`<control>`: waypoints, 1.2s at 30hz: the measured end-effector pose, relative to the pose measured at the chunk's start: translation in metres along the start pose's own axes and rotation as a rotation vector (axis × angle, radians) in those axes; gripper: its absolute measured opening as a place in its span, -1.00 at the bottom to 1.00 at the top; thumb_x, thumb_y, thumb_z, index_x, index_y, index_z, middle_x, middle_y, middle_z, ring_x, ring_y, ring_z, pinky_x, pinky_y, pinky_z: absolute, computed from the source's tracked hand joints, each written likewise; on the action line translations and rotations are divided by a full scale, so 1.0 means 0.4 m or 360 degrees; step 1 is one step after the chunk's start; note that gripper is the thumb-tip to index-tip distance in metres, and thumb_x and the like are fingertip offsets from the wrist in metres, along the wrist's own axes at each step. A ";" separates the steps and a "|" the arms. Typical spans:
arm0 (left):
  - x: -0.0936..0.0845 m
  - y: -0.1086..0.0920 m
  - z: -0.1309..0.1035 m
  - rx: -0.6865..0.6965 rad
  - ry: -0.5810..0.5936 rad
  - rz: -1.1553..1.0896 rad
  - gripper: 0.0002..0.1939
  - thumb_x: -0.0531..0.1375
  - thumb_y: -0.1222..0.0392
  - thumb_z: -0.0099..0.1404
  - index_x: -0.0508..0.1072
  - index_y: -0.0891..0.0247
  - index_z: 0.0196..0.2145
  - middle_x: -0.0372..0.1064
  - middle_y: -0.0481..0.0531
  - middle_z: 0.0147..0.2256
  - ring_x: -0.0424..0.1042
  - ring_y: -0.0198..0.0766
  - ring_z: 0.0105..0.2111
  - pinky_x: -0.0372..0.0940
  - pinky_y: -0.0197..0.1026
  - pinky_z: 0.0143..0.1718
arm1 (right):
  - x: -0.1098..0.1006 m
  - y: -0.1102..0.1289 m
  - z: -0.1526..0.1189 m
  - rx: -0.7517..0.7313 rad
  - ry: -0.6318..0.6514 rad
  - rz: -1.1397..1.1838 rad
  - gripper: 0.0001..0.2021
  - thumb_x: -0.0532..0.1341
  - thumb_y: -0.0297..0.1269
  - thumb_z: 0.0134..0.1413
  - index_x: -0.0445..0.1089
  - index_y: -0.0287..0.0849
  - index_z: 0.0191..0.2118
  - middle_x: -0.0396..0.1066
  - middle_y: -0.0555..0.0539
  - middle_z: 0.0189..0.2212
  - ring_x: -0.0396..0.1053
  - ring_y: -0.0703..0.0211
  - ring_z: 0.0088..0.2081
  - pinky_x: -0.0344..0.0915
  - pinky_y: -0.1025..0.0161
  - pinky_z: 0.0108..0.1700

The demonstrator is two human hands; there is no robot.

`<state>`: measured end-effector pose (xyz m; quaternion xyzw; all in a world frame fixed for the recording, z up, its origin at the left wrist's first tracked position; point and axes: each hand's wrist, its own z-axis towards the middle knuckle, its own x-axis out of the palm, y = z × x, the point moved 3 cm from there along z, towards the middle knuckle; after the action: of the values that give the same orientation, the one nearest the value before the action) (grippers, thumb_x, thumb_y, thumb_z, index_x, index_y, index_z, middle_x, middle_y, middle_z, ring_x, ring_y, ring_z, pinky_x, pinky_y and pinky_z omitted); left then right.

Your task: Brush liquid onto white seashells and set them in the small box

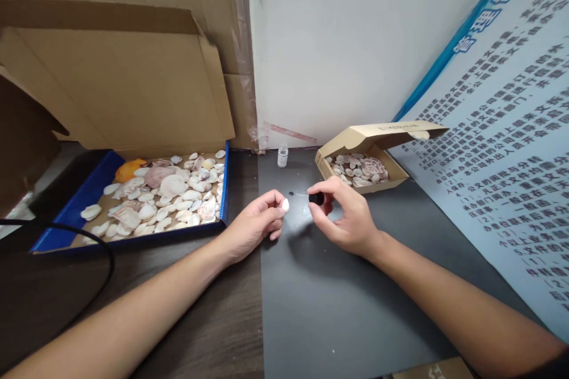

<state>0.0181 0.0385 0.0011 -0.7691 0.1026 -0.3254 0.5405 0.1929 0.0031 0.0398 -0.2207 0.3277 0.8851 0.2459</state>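
Between the thumb and fingers of my left hand (pixel 262 215) is a small white seashell (pixel 285 205). My right hand (pixel 347 213) pinches a black brush cap (pixel 316 198). A thin, clear stem with a dark tip points left from the cap, toward the shell but apart from it. Beyond both hands, a small clear glass bottle (pixel 283 157) with a white label stands upright on the grey mat (pixel 306 308); its neck appears uncapped.
Left of my hands, an open blue-sided cardboard box (pixel 226 189) holds many seashells (pixel 173 186). A smaller carton (pixel 400 172), lid partly raised, holds more shells at right. A black cable (pixel 111 260) curves across the left. A printed poster (pixel 502 130) borders the right side.
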 end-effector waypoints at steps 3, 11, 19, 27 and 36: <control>-0.001 0.002 0.000 0.0009 0.0005 0.0001 -0.77 0.25 0.18 0.23 0.21 0.24 -0.36 0.01 -0.19 -0.49 0.01 -0.50 -0.58 0.05 -0.35 -0.54 | -0.002 0.000 0.000 0.0001 -0.0013 0.0034 -0.81 0.17 -0.45 0.18 0.31 -0.11 -0.09 0.27 0.04 -0.41 0.24 0.29 -0.47 0.28 0.30 -0.40; 0.002 -0.002 0.000 -0.0005 0.0018 -0.0010 -0.80 0.23 0.19 0.24 0.22 0.24 -0.36 0.01 -0.20 -0.51 0.01 -0.50 -0.59 0.05 -0.36 -0.53 | 0.002 -0.003 0.001 0.0038 0.0037 -0.0004 -0.82 0.19 -0.44 0.15 0.31 -0.11 -0.12 0.22 0.06 -0.44 0.21 0.30 -0.50 0.25 0.30 -0.42; 0.004 -0.003 -0.001 -0.0022 0.0001 -0.0030 -0.78 0.23 0.18 0.21 0.20 0.23 -0.36 0.01 -0.19 -0.52 0.03 -0.48 -0.58 0.05 -0.36 -0.54 | -0.001 -0.006 -0.006 0.0052 0.0011 0.0039 -0.81 0.15 -0.42 0.22 0.30 -0.10 -0.06 0.28 0.03 -0.38 0.25 0.28 -0.45 0.29 0.29 -0.38; 0.006 -0.007 -0.003 -0.0033 -0.0009 -0.0025 -0.80 0.22 0.19 0.20 0.20 0.23 -0.39 -0.02 -0.20 -0.57 0.02 -0.47 -0.60 0.05 -0.36 -0.53 | 0.001 -0.004 -0.002 0.0030 0.0058 -0.0028 -0.84 0.18 -0.45 0.16 0.31 -0.12 -0.15 0.20 0.05 -0.44 0.19 0.29 -0.47 0.22 0.29 -0.40; 0.002 -0.002 -0.002 -0.0023 0.0009 -0.0010 -0.82 0.20 0.21 0.21 0.21 0.23 -0.38 -0.03 -0.20 -0.56 0.01 -0.46 -0.59 0.05 -0.35 -0.53 | 0.006 -0.002 0.000 0.0007 0.0078 0.0024 -0.81 0.17 -0.45 0.18 0.31 -0.11 -0.11 0.21 0.05 -0.43 0.21 0.28 -0.47 0.25 0.29 -0.40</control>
<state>0.0182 0.0377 0.0022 -0.7724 0.1040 -0.3285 0.5336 0.1914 0.0046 0.0381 -0.2393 0.3374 0.8805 0.2315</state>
